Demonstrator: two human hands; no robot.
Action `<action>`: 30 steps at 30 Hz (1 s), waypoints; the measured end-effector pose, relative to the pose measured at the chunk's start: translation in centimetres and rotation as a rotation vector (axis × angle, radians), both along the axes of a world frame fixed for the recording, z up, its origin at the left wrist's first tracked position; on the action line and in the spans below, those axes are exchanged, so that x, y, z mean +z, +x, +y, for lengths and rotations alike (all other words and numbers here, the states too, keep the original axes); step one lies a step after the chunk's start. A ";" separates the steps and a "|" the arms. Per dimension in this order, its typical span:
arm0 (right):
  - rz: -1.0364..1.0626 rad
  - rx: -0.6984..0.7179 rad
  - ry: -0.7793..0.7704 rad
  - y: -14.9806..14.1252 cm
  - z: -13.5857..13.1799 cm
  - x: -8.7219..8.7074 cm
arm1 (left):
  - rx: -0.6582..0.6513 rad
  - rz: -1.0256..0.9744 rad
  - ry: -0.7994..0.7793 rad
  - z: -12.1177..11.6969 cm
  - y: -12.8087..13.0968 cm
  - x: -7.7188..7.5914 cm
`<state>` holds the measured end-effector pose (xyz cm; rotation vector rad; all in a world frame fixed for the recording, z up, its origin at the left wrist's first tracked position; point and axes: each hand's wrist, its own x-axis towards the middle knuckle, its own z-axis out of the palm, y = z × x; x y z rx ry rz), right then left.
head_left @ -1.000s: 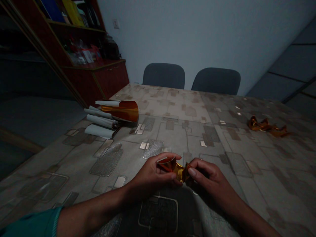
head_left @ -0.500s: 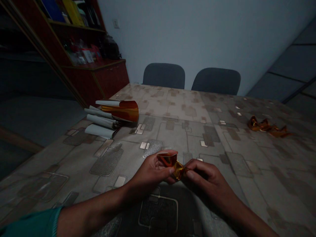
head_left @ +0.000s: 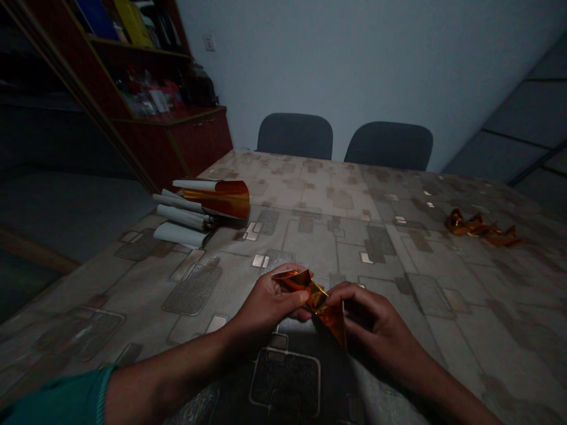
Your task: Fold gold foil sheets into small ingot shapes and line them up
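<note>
One broad tabletop [head_left: 336, 251] fills most of the view, covered in a smooth, faintly glossy vinyl sheet printed with grey and beige rounded rectangles, some of them speckled with a glittery texture. Beyond its far left corner, a dark red wooden cabinet [head_left: 199, 141] is set against the wall, with books packed on its upper shelf and small, indistinct items crowded on the shelf below. Two dark upholstered chairs [head_left: 295, 136] with rounded backs are placed side by side past the far edge of the tabletop.

Several rolled sheets of foil [head_left: 181, 217] with white paper backing are heaped near the left edge, and a curled orange-gold foil sheet [head_left: 233, 199] with a mirror-like face is rested against them. A crumpled gold foil strip [head_left: 481, 231], creased into irregular ridges, is lying on the right side, well apart from the hands.

A thin, folded piece of orange-gold foil [head_left: 310, 289] is held between both hands at the near edge of the tabletop. Its upper, open fold is gripped by the left hand [head_left: 268, 310], with the thumb pressed against the shiny surface. Its lower end is pinched by the curled fingers of the right hand [head_left: 370, 316], and a pointed corner is left hanging below them. A teal sleeve [head_left: 57, 404] is seen on the left arm.
</note>
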<state>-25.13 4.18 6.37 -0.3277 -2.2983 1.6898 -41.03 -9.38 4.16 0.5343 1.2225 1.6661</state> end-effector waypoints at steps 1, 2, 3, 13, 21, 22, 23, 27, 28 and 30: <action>0.016 0.017 0.025 0.0 0.0 0.1 | 0.003 0.013 0.012 0.0 0.0 0.1; 0.041 0.043 0.051 -0.1 0.0 0.2 | 0.003 0.027 0.025 0.0 0.1 0.1; 0.070 0.065 0.079 -0.1 0.0 0.3 | -0.002 0.040 0.035 0.1 0.1 0.2; 0.220 0.101 0.261 -0.1 0.1 0.2 | -0.057 0.009 0.089 0.1 0.1 0.2; 0.261 0.166 0.341 -0.1 0.1 0.3 | -0.043 -0.021 0.031 0.0 0.2 0.1; 0.260 0.174 0.342 -0.2 0.1 0.3 | -0.039 -0.011 0.049 0.1 0.2 0.1; 0.261 0.178 0.346 -0.2 0.1 0.3 | -0.036 -0.001 0.065 0.2 0.3 0.1; 0.262 0.158 0.368 -0.2 0.1 0.3 | -0.001 0.025 0.076 0.3 0.3 0.4; 0.259 0.157 0.371 -0.2 0.1 0.3 | 0.011 0.028 0.072 0.3 0.4 0.5; 0.240 0.172 0.370 -0.1 0.0 0.3 | 0.016 0.035 0.063 0.3 0.5 0.6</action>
